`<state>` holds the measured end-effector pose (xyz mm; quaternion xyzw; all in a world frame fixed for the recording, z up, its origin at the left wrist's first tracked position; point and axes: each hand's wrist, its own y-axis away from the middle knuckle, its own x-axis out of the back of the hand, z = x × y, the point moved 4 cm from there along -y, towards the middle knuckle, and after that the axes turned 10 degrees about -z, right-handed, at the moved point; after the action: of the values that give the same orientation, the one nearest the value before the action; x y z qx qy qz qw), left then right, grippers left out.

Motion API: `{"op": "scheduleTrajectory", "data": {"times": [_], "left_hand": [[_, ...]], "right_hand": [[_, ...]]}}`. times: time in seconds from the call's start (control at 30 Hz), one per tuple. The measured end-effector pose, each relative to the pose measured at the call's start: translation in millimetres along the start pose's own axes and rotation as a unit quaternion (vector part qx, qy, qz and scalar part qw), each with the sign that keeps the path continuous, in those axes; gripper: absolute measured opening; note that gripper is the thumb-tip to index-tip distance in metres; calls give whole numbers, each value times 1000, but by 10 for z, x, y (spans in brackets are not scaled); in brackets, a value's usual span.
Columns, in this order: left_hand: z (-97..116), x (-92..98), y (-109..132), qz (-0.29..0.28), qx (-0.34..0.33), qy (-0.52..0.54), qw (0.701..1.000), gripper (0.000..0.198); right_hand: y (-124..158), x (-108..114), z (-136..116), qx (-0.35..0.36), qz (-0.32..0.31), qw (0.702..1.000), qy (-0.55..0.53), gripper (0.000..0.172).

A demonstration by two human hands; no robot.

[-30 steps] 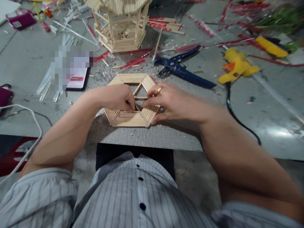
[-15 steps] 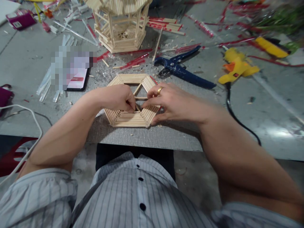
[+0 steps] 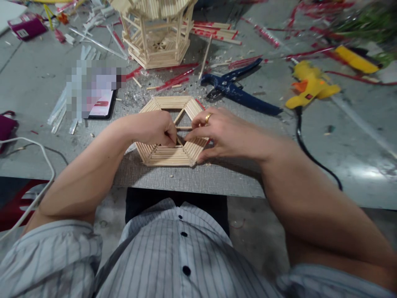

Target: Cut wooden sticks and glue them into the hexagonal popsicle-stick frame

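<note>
A hexagonal frame of thin wooden sticks (image 3: 169, 157) lies flat on the table in front of me. Bare sticks cross its open middle as spokes. My left hand (image 3: 159, 128) is closed over the middle, finger and thumb pinched at a short wooden stick (image 3: 180, 141) that slants toward the near right corner; the fingers partly hide its end. My right hand (image 3: 215, 134), with a ring on one finger, grips the right side of the frame, its thumb by the near right corner and its fingertips reaching inward.
Behind the frame stands a stick-built pavilion model (image 3: 155, 37). Blue cutters (image 3: 238, 89) and a yellow glue gun (image 3: 312, 87) lie to the right. On the left are a phone (image 3: 101, 103), clear glue sticks (image 3: 58, 109) and a white cable (image 3: 46, 159). Red wrappers (image 3: 178, 80) litter the back.
Almost nothing differs. Both hands keep their hold on the frame and the stick, and the view has shifted very slightly.
</note>
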<state>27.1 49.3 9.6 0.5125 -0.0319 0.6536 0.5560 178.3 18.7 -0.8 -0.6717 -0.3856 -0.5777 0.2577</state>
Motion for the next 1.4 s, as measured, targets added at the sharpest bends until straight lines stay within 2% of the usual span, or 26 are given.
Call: {"op": "scheduleTrajectory", "data": {"times": [0.27, 0.5, 0.87, 1.4], "left_hand": [[-16, 0, 7, -2, -4, 9, 1000, 21], [-15, 12, -2, -10, -7, 1, 1000, 20], [21, 7, 8, -8, -21, -3, 1000, 17], [16, 12, 17, -3, -6, 12, 1000, 20]], "right_hand": [[-8, 13, -13, 9, -10, 1000, 5, 50], [3, 14, -17, -9, -7, 1000, 7, 46], [0, 5, -12, 8, -1, 1000, 13, 45], [-2, 3, -4, -6, 0, 1000, 5, 46]]}}
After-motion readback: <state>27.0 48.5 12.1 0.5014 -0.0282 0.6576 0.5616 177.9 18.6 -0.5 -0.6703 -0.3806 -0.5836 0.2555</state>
